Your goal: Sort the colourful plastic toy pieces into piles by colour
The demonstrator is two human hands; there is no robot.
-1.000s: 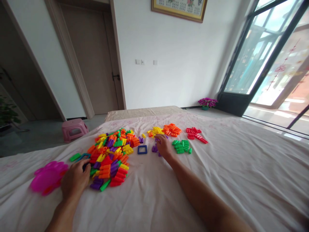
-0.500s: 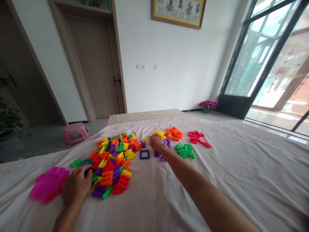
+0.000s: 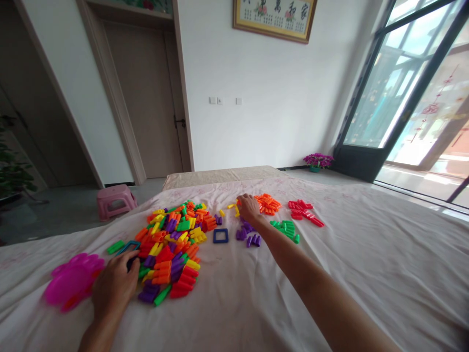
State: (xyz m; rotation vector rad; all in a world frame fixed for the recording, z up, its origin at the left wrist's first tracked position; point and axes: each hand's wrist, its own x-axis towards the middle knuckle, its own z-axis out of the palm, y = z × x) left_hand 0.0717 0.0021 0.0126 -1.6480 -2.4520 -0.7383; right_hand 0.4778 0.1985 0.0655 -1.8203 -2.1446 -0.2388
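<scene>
A heap of colourful plastic building blocks (image 3: pixel 172 249) lies on the bedsheet, left of centre. My left hand (image 3: pixel 119 276) rests at its left edge, fingers curled with a dark thing between thumb and forefinger that I cannot make out. Beside those fingers lie a teal square frame (image 3: pixel 129 247) and a green block (image 3: pixel 116 247). My right hand (image 3: pixel 249 208) reaches over the yellow blocks (image 3: pixel 234 209), touching the left side of the orange blocks (image 3: pixel 269 204). Its fingers bend downward and their tips are hidden. Purple blocks (image 3: pixel 249 234) sit just below it.
Green blocks (image 3: pixel 286 229) and red blocks (image 3: pixel 305 212) form small groups on the right. A dark blue square frame (image 3: pixel 220 235) lies between heap and groups. A pink scalloped tray (image 3: pixel 69 281) is at the left. Beyond the bed stand a pink stool (image 3: pixel 116 201) and purple flowers (image 3: pixel 318 160).
My right hand has moved a little to the right, from the left end of the yellow blocks towards the orange ones, uncovering more purple blocks. My left hand has stayed at the heap's edge.
</scene>
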